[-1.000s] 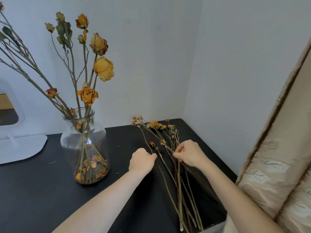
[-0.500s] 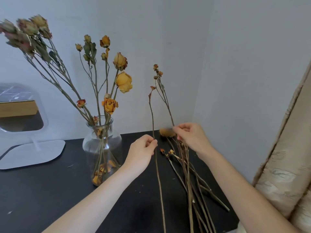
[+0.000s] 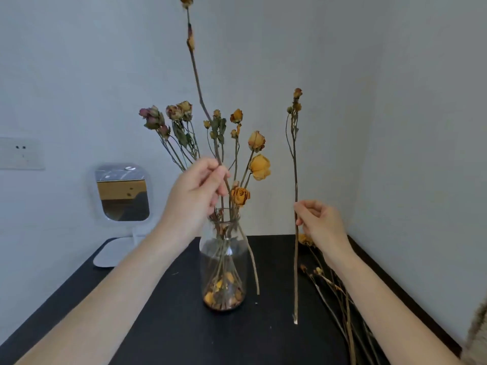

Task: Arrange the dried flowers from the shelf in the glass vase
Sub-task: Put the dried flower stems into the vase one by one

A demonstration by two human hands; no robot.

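Note:
A glass vase (image 3: 224,262) stands mid-shelf, holding several dried yellow and pink roses (image 3: 259,167), with loose petals at its bottom. My left hand (image 3: 196,191) pinches a long dried stem (image 3: 196,72) upright in front of the bouquet; its lower end hangs outside the vase on the right side. To the right, my right hand (image 3: 320,222) pinches a second budded stem (image 3: 295,154) upright, its cut end just above the shelf. More dried stems (image 3: 340,293) lie on the black shelf (image 3: 163,325) at the right.
A small white-framed mirror (image 3: 122,192) on a white base stands at the back left. A wall socket (image 3: 21,153) is on the left wall. White walls form a corner behind the shelf. Beige curtain fabric (image 3: 477,335) shows at the lower right edge.
Both hands rose with one stem each. My left hand carried its stem left, over to the vase. My right hand's stem stands upright, apart from the pile.

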